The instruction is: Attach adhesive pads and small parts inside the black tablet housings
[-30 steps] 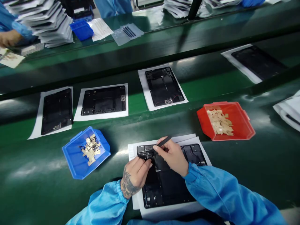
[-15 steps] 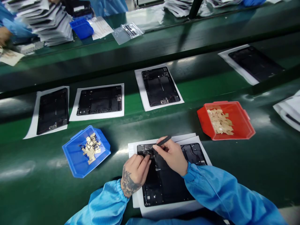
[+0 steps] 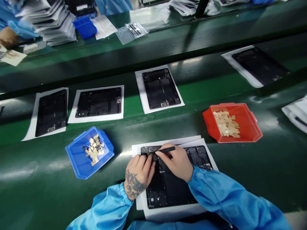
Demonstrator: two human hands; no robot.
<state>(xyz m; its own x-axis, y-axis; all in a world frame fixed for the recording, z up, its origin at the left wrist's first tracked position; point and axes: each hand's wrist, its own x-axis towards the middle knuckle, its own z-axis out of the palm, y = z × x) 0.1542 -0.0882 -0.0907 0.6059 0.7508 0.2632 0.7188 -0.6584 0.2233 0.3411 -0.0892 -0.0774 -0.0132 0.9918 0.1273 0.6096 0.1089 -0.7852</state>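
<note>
Tablet housing (image 3: 178,188) lies on white paper (image 3: 172,212) in the head view; our right hand (image 3: 180,162) clamps a black tool (image 3: 169,149) between its fingers. Whether our left hand (image 3: 137,175) pinches anything, we cannot tell; we should guide the tool lightly.

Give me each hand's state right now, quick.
Left hand: fingers bent at the black device housing; whether they grip anything cannot be told.
Right hand: closed, holding a slim dark tool.

A far blue bin (image 3: 84,28) sits between a white sheet (image 3: 105,26) and a stack (image 3: 57,25), apparently of paper.
</note>
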